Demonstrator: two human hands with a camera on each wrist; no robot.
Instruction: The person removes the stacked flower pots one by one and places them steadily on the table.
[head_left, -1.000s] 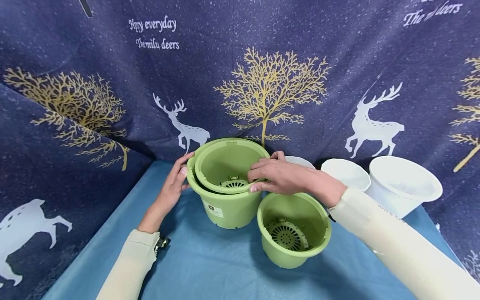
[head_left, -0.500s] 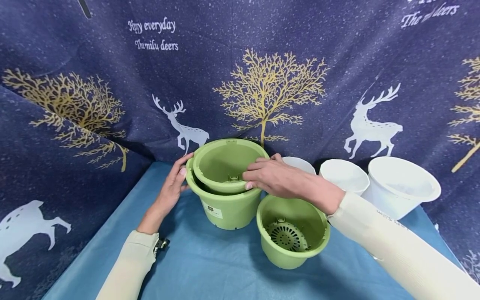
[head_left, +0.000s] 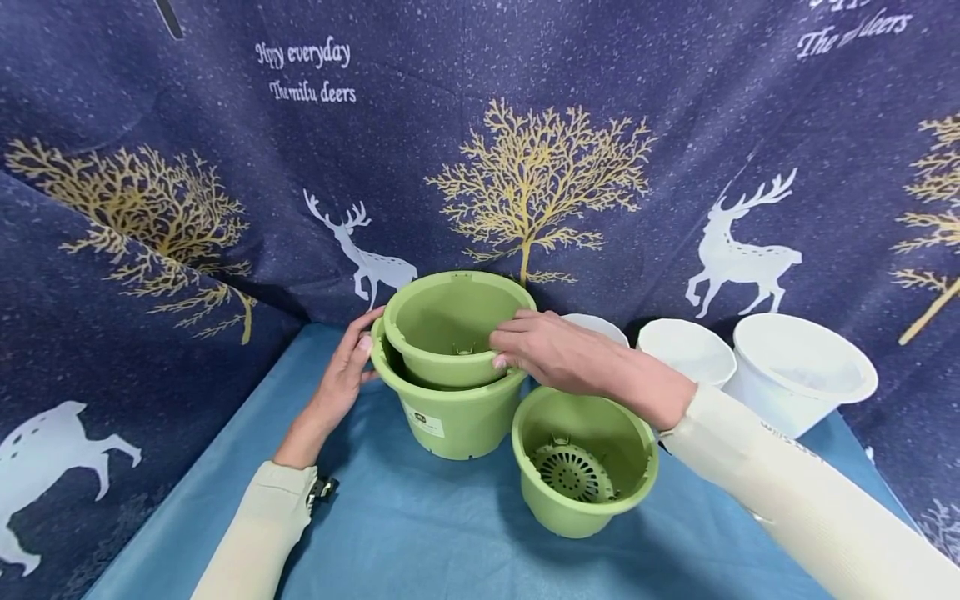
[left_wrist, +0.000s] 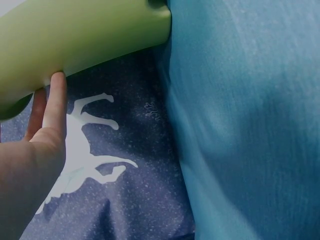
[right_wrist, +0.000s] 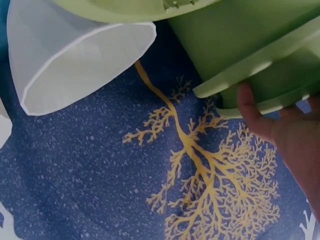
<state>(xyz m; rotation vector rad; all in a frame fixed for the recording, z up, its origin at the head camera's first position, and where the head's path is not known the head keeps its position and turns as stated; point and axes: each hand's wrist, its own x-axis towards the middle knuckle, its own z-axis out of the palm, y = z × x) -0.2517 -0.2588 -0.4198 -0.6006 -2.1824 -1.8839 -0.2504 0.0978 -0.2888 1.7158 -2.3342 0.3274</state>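
In the head view, a large green flowerpot (head_left: pixel 465 425) with a white label stands on the table. A smaller green flowerpot (head_left: pixel 450 367) sits partly inside it, tilted, its rim raised above the larger pot's rim. My right hand (head_left: pixel 558 350) grips this inner pot's rim at its right side. The right wrist view shows the fingers (right_wrist: pixel 252 112) at the rim. My left hand (head_left: pixel 341 375) rests against the left side of the outer pot. In the left wrist view, straight fingers (left_wrist: pixel 56 105) touch that pot's wall.
Another green flowerpot (head_left: pixel 573 521) with a slotted base stands in front, below my right forearm. Several white pots line the back right, including a large white pot (head_left: pixel 787 400) at the end. A blue cloth (head_left: pixel 420 542) covers the table, and a printed dark-blue curtain (head_left: pixel 600 67) hangs behind.
My right hand has raised the inner flowerpot, so the gap between the two rims has widened at the front. The left hand has stayed at the outer pot's side.
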